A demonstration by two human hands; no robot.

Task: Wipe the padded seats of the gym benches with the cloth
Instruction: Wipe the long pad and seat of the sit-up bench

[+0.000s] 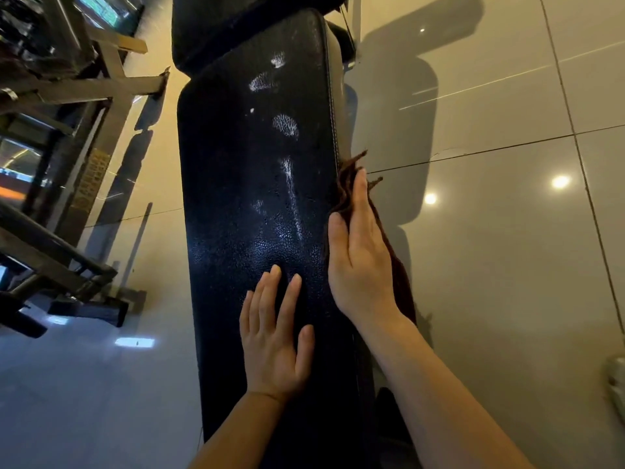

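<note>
A long black padded bench seat (243,204) runs from the bottom of the view up to a second black pad (216,25) at the top. Worn whitish patches mark its middle. My left hand (274,336) lies flat on the near part of the seat, fingers straight. My right hand (358,258) presses a dark brown cloth (399,275) against the seat's right side edge, fingers straight. Most of the cloth is hidden under that hand; its frayed end sticks out above the fingertips.
A metal rack frame (101,86) and another dark bench frame (50,258) stand to the left. Glossy grey floor tiles (507,231) with light reflections spread on the right. A pale object (617,377) sits at the right edge.
</note>
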